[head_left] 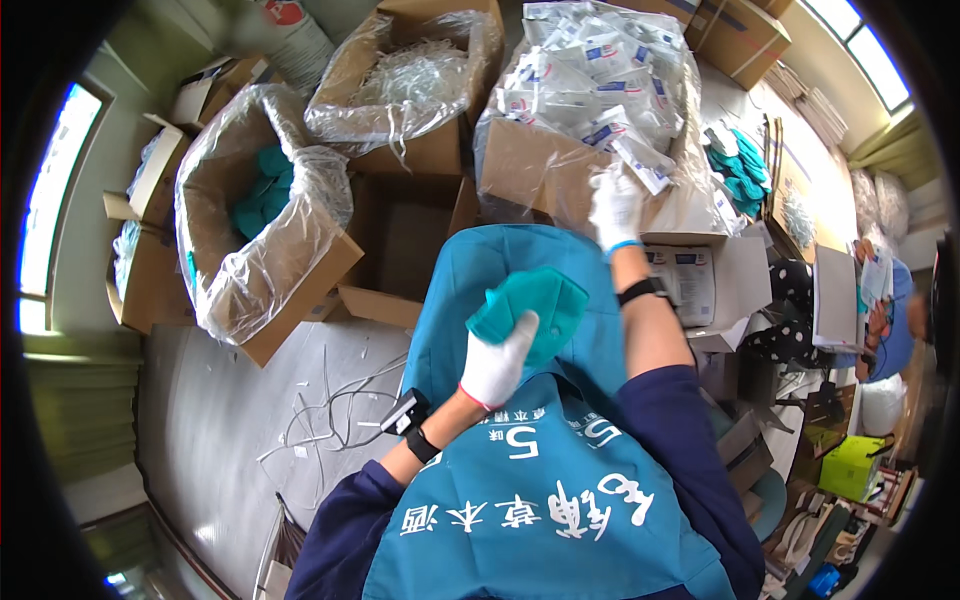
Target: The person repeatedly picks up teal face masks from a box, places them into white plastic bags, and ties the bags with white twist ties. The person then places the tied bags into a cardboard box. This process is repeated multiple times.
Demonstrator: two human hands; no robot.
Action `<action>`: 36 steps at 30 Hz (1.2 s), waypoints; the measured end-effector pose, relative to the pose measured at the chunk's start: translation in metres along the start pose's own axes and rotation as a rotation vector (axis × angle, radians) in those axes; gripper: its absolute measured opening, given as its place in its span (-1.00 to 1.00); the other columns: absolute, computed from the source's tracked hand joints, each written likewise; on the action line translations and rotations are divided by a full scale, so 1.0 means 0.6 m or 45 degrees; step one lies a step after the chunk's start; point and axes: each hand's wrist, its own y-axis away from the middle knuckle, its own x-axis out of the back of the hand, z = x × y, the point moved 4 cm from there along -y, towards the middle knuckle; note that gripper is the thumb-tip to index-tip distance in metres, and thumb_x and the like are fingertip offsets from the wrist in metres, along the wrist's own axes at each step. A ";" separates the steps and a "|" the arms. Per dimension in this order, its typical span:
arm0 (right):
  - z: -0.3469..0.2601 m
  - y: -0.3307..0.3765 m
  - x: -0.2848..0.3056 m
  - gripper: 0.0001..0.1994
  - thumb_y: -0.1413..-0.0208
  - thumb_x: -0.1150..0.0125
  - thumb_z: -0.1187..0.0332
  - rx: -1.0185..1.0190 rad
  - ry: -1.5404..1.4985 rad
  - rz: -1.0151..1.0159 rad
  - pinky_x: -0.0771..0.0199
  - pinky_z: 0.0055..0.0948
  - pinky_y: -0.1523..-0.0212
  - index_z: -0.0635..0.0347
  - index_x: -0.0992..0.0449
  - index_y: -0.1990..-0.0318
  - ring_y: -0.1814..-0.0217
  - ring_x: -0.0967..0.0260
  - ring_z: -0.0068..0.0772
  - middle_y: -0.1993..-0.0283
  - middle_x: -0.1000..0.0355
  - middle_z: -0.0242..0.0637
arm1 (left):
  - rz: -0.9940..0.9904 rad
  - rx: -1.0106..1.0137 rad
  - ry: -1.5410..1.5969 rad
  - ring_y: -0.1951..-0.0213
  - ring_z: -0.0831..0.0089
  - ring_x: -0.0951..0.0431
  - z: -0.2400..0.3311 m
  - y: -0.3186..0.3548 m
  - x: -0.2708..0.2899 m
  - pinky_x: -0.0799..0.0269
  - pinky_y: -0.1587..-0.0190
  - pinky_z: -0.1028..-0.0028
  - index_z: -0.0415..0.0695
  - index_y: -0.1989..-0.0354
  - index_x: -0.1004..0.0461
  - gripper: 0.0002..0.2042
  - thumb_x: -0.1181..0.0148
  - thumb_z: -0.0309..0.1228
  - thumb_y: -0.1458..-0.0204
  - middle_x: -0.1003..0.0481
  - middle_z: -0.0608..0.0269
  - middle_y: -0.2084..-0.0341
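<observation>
My left hand (500, 362), in a white glove, is closed around a flat teal folded piece (540, 310), soft-looking like cloth or thin plastic. It is held above the blue apron (600, 500) over my lap. My right hand (616, 208), also gloved in white, is stretched forward to the front edge of a large carton (540, 165). Its fingers appear pinched on the end of a white packet with blue print (645, 165), which tilts over the carton's edge. Heaped inside that carton are several similar sealed packets (590, 65).
At the left a plastic-lined carton (300, 290) contains teal pieces (265, 190). Behind it, another lined carton (400, 125) holds clear strands. An open carton (350, 300) stands between. A smaller box with packets (685, 280) is right of my arm. A person (890, 320) sits at far right.
</observation>
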 end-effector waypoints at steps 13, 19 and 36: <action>-0.082 0.278 -0.072 -0.80 -0.24 -0.27 0.35 -0.627 -0.721 -0.535 -0.34 -0.65 0.64 0.23 -0.51 0.07 0.64 -0.32 -0.69 0.39 -0.51 -0.42 | -0.404 1.404 1.231 0.66 0.54 -0.27 -0.087 -0.040 0.008 -0.23 0.61 0.46 -0.16 0.22 -0.48 -0.40 0.16 0.22 -0.27 -0.29 0.43 0.67; -0.086 0.233 -0.036 -0.73 -0.13 -0.41 0.28 -0.140 0.002 -0.629 -0.37 -0.60 0.55 0.24 -0.58 0.11 0.59 -0.33 -0.68 0.38 -0.53 -0.37 | 0.118 0.494 0.066 0.15 0.51 -0.54 -0.073 -0.086 0.090 -0.43 0.11 0.53 -0.20 -0.01 -0.50 -0.49 -0.09 0.06 -0.26 -0.58 0.25 0.16; -0.052 0.322 -0.123 -0.69 -0.41 0.00 0.12 -1.533 -1.704 -1.033 0.10 -0.65 0.75 0.07 -0.45 0.36 0.77 0.11 -0.72 0.69 -0.06 -0.64 | 0.526 -0.089 0.032 0.50 0.67 -0.48 -0.056 -0.157 0.071 -0.40 0.41 0.59 -0.14 0.43 -0.55 -0.90 -0.33 -0.59 -0.07 -0.55 0.45 0.49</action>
